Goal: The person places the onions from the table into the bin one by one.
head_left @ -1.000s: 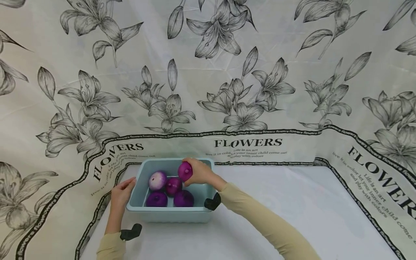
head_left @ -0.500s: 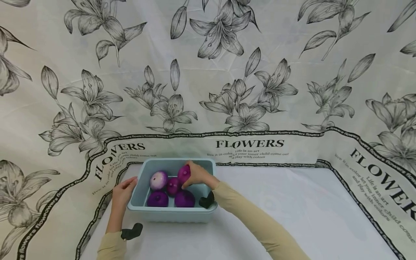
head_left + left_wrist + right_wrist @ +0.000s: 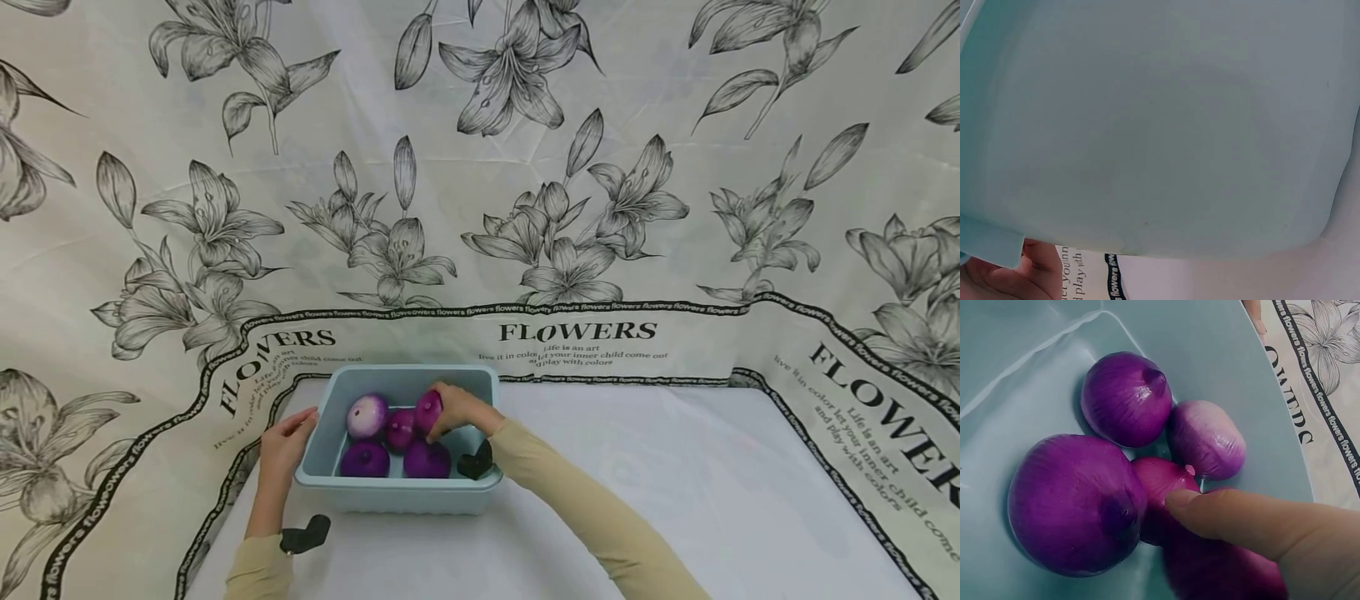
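Note:
A light-blue plastic basin [image 3: 390,498] holds several purple onions. My right hand [image 3: 467,412] reaches inside it and grips a red-purple onion [image 3: 427,410] at the right of the group. In the right wrist view my thumb [image 3: 1235,519] lies along that onion [image 3: 1222,575], which is partly hidden beneath it. Beside it sits a smaller pinkish onion [image 3: 1160,481]. A pale-topped onion [image 3: 367,416] lies at the back left, and two dark purple ones, left [image 3: 364,459] and right [image 3: 427,459], lie in front. My left hand [image 3: 281,450] holds the basin's left rim.
A white cloth-covered table [image 3: 637,467] extends to the right of the basin. Behind and at the sides hangs a flower-printed cloth [image 3: 570,275]. Dark wrist mounts sit on the left [image 3: 305,534] and right [image 3: 476,461] wrists.
My right hand has lowered its onion into the basin, beside the others. It still grips it. The left hand has stayed at the rim.

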The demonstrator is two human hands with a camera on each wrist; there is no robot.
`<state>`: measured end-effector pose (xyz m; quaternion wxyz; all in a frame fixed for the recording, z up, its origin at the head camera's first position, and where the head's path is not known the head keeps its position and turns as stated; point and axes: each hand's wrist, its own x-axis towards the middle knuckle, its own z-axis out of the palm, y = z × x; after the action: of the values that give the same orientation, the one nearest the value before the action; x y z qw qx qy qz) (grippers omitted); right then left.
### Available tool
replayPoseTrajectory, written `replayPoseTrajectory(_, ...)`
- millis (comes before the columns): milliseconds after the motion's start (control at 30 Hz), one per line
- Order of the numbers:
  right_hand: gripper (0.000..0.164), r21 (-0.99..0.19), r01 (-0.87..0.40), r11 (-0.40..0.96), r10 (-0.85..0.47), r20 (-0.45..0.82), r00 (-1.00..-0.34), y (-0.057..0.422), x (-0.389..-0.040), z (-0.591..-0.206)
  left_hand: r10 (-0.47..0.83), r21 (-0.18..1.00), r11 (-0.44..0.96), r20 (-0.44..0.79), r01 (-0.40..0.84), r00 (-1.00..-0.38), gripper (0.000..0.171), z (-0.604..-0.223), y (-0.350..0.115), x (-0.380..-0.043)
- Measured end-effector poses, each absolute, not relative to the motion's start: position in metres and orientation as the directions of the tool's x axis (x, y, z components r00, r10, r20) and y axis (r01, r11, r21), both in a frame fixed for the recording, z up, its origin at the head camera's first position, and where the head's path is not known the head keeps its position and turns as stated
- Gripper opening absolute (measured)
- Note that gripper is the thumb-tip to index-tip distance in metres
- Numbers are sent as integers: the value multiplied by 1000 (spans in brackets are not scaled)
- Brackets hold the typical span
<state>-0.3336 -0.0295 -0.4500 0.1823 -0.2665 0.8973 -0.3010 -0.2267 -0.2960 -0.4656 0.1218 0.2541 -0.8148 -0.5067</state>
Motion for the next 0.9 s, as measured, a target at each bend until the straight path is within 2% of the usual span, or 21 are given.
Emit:
replayPoseTrajectory(133,84,-665,-325,672,-577,-195,-793,-26,-334,-450,-540,889,350,-67,-296,-839,45,-466,-295,-227)
replayPoseTrajectory(533,76,-654,-309,690,-574,-235,-785,-20,-336,-447,-545,887,351,-66,-299,-836,44,-468,-295,-229)
replayPoseTrajectory(900,77,-653,-350,672,-608,-216,-764,-15,-333,-441,-547,897,323,-83,-302,-833,44,-467,-295,-228)
